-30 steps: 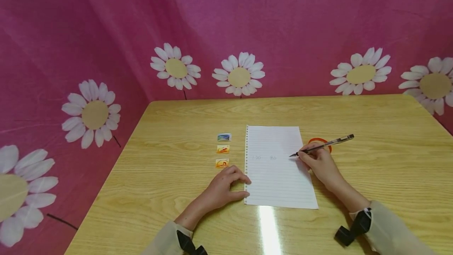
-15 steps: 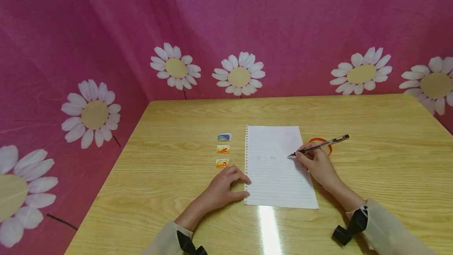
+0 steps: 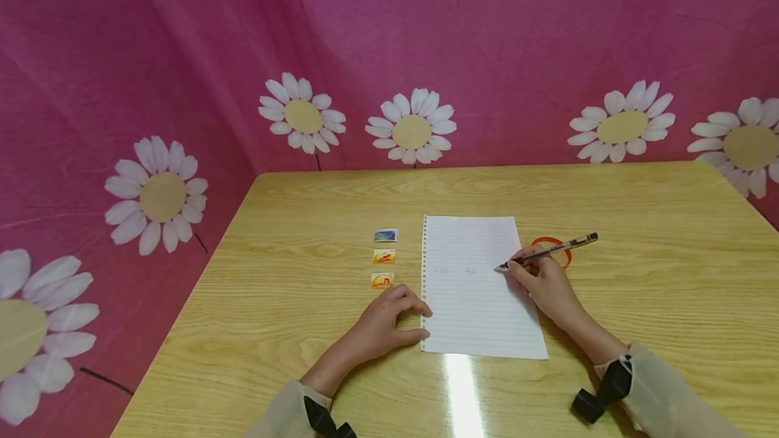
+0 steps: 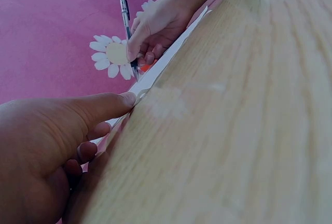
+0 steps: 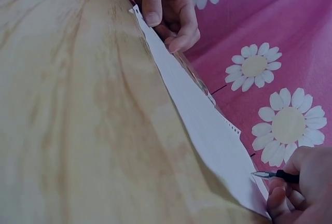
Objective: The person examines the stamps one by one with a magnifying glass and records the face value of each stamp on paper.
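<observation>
A ruled sheet of paper (image 3: pixel 475 313) with holes down its left edge lies on the table. Faint handwriting, seemingly "1.20" and "80", runs across its middle. My right hand (image 3: pixel 550 286) pinches a pen (image 3: pixel 562 247) with a clear barrel and dark cap end, its tip at or just over the sheet, right of the writing. In the right wrist view the pen's tip (image 5: pixel 262 174) points at the paper. My left hand (image 3: pixel 389 323) rests with bent, relaxed fingers; thumb (image 4: pixel 114 106) and fingertips touch the sheet's left edge.
Three small stamp-like pictures stand in a column left of the sheet: a blue one (image 3: pixel 386 235), an orange-yellow one (image 3: pixel 383 256) and another orange one (image 3: pixel 382 280) just beyond my left hand. A red ring-shaped object (image 3: pixel 569 257) lies partly hidden behind my right hand.
Over the first half second my right hand and the pen shifted slightly left over the sheet. Since then they have barely moved. The left hand and the paper stay put.
</observation>
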Demonstrator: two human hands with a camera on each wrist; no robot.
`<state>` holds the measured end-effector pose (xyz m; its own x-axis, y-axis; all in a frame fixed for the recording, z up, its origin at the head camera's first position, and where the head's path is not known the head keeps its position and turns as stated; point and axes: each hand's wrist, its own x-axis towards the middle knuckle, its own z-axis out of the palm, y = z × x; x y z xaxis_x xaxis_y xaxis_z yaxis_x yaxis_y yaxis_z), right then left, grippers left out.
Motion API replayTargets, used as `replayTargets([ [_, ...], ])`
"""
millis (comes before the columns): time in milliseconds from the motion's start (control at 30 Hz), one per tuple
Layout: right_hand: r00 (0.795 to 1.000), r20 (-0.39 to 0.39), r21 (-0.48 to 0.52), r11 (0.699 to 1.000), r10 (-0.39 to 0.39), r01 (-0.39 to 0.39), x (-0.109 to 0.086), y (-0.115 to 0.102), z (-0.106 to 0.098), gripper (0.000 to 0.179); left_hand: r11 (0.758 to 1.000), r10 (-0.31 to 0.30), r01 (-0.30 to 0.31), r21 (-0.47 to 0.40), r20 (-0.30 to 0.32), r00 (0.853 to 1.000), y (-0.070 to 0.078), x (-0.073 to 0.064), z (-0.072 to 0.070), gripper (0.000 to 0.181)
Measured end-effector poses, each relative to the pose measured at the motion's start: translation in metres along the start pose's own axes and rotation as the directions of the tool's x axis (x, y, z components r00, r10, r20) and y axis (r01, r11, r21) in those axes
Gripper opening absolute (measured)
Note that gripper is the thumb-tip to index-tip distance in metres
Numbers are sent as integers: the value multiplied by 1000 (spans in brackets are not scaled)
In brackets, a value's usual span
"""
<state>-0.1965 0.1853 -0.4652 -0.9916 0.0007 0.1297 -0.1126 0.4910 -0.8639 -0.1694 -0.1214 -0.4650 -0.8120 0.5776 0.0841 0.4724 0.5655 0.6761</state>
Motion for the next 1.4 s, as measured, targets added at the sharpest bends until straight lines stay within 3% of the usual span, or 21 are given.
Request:
replayTargets([
  [300, 1000, -3, -68, 997, -25, 24, -1, -1, 2, 13, 1000, -6, 6, 6, 4, 1000, 2, 0, -1, 21],
  [533, 999, 27, -51, 999, -18, 20, -3, -2, 1, 13, 1000, -3, 3, 9, 4, 1000, 1, 0, 0, 22],
  [800, 998, -59, 2, 1000, 6, -6, -4, 1, 3, 14, 1000, -11, 11, 2, 9, 1000, 2, -1, 0, 22],
  [1400, 997, -58, -84, 996, -40, 35, -4, 0, 3, 11, 1000, -15, 15, 12, 8, 1000, 4, 1, -1, 22],
])
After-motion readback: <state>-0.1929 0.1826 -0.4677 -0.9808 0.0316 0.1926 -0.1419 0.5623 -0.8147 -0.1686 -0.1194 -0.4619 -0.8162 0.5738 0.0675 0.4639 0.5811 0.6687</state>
